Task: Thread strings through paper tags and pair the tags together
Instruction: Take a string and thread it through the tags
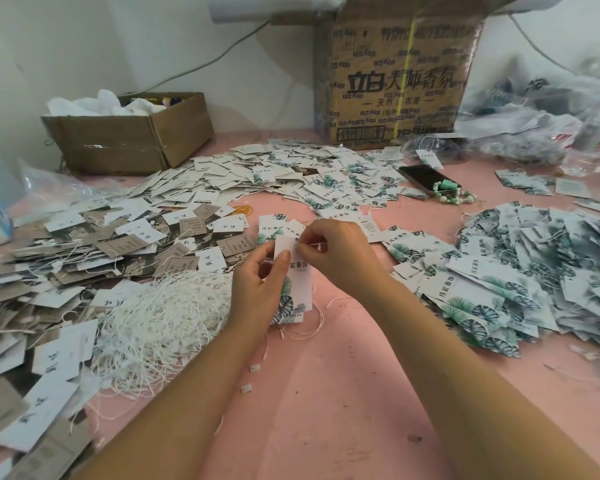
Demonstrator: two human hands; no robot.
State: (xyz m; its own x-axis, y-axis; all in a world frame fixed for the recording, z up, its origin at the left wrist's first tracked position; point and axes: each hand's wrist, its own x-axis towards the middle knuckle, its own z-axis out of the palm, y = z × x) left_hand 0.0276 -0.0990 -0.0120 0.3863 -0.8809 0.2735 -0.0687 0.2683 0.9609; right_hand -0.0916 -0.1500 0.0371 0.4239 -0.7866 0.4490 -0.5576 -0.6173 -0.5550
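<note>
Both hands are up over the middle of the pink table (326,393). The left hand (257,285) grips a leaf-print tag (298,282) by its edge, thumb on the front. The right hand (336,251) pinches right at the tag's top end. A tangle of white strings (163,317) sits just left of the wrists, brown and white tags (84,244) beyond it, and a leaf-tag heap (534,271) on the right. There's a big printed carton (395,81) against the wall. Can't really make out any string at the fingertips, it's too fine.
</note>
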